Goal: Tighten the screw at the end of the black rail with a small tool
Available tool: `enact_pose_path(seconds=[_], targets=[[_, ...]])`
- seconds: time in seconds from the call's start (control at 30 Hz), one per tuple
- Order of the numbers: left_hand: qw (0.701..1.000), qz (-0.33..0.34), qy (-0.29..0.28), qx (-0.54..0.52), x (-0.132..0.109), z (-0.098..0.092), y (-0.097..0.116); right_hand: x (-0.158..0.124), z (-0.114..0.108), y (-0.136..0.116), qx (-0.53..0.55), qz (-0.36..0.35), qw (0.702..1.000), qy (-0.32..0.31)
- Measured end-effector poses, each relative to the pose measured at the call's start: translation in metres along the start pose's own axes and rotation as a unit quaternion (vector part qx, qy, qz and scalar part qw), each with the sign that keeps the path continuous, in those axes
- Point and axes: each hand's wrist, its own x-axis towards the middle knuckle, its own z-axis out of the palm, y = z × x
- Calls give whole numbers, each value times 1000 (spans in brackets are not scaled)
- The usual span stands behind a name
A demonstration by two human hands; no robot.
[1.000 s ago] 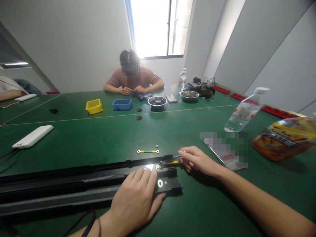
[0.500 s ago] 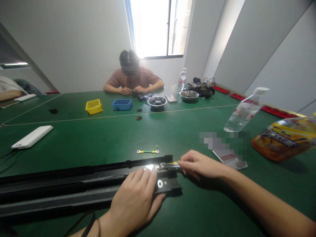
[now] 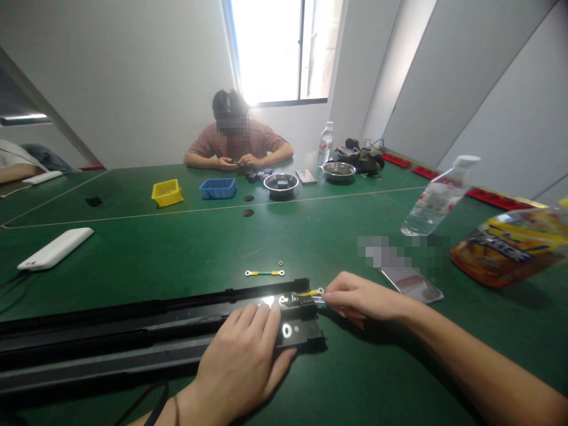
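Observation:
A long black channel-shaped rail [image 3: 146, 334] lies across the near table, its right end jagged. My left hand [image 3: 246, 349] presses on this end, fingers over the top and thumb along the near side. My right hand [image 3: 355, 299], just past the end, is closed on a slim silver wrench [image 3: 316, 300] whose far end reaches into the channel by a nut [image 3: 283, 300]. A yellow wire with a ring terminal [image 3: 320, 291] lies beside the wrench. Behind the rail are a green-and-yellow wire with ring terminals [image 3: 265, 273] and a small brass-coloured nut [image 3: 280, 263].
A phone [image 3: 412, 281], a water bottle [image 3: 439, 198] and an orange drink bottle [image 3: 506, 248] stand or lie at right. A white power bank [image 3: 55, 248] is at left. Farther back are yellow [image 3: 167, 193] and blue bins [image 3: 217, 189], metal bowls [image 3: 280, 184] and a seated person [image 3: 237, 139].
The yellow wire's ring end now shows clear of my right fingertips, above the wrench. My right hand has shifted slightly; my left hand and the rail stay put.

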Motion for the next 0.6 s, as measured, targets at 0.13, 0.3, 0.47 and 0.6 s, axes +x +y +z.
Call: enact_pose_path(seconds=[0.13, 0.3, 0.47, 0.6], targets=[[1000, 0, 9, 3, -1, 0, 0, 0, -2, -1, 1, -5, 1000, -2], [1000, 0, 10, 6, -2, 1, 0, 2, -4, 3, 20, -27, 997, 63], [1000, -2, 8, 6, -1, 1, 0, 9, 0, 12, 49, -104, 979, 172], [1000, -4, 5, 5, 0, 1, 0, 13, 6, 11, 82, -123, 976, 161]])
